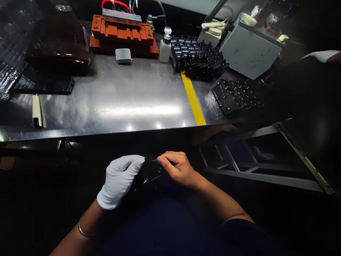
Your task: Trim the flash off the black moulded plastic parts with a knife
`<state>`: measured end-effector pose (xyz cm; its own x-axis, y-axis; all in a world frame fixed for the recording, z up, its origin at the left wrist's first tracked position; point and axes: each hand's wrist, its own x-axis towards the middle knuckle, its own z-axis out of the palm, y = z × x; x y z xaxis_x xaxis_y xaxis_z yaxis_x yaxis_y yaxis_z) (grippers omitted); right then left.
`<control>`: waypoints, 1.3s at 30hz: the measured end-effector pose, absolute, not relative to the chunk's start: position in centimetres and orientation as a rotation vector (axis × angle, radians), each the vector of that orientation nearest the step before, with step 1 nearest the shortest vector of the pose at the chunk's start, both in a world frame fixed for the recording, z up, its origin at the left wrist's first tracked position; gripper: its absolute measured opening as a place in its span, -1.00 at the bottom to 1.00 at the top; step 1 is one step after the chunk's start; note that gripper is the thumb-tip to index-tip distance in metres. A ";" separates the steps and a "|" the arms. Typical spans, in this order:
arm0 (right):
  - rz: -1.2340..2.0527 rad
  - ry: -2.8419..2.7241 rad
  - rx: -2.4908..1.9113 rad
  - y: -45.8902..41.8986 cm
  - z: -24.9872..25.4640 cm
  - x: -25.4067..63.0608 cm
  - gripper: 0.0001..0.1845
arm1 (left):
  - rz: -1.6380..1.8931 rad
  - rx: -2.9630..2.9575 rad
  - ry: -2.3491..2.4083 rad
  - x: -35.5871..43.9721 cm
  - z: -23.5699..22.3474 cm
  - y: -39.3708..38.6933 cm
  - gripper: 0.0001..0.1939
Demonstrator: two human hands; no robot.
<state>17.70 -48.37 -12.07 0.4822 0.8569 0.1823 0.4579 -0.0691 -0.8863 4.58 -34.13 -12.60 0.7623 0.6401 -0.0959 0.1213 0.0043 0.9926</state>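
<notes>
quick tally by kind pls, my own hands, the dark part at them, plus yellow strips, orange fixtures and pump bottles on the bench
Hands: 2 (gloved left hand, bare right hand)
Dark part: 1
Yellow strip: 1
Orange fixture: 1
Pump bottle: 1
Total: 6

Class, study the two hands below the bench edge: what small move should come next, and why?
Probably, the gloved left hand should raise the dark part slightly toward the brighter bench: its outline is hard to make out in shadow, and the bare right hand seems to pinch something thin beside it.
</notes>
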 end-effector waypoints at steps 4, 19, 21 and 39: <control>0.492 -1.125 -1.707 -48.3 -12.1 17.6 -0.64 | 0.477 1.540 0.603 4.5 -12.8 -34.2 -0.85; 0.796 -1.383 -1.268 -48.8 -11.4 20.6 -0.63 | 0.298 1.327 0.738 5.7 -11.5 -34.9 -0.81; 0.666 -1.333 -1.321 -48.6 -11.5 20.4 -0.63 | 0.354 1.317 0.770 5.8 -11.7 -34.7 -0.84; 0.622 -1.466 -1.424 -48.8 -11.7 20.3 -0.63 | 0.329 1.391 0.801 5.8 -12.2 -34.6 -0.80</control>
<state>20.33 -48.85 -11.74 0.1466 0.9484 0.2810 0.4567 0.1871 -0.8697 5.78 -34.65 -12.16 0.7015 0.6437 -0.3058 0.2426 0.1878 0.9518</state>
